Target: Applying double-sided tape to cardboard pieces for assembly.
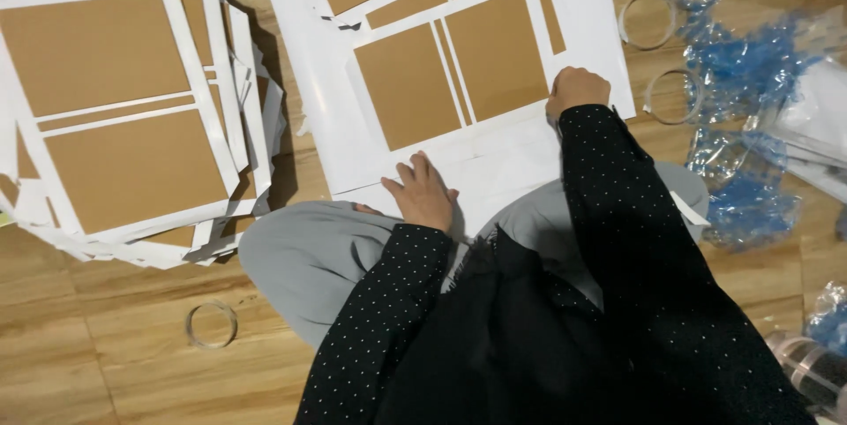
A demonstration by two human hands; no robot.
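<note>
Fingers of the left hand (422, 191) lie spread flat on the white sheet (494, 169), gripping nothing; the right hand (577, 90), fingers curled, presses its edge. Sheet looks thin, light and easily creased; the glued brown panels (450, 76) likely stiffen it; hold by the white margins.

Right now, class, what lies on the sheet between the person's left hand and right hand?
In the head view, only plain white sheet lies between the left hand and the right hand; the brown panels sit just above that stretch.

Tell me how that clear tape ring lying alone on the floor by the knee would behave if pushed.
The tape ring lies flat on the wooden floor, so it would probably slide rather than roll. It looks thin and hollow, likely very light. Set on edge, it could roll away.
</note>
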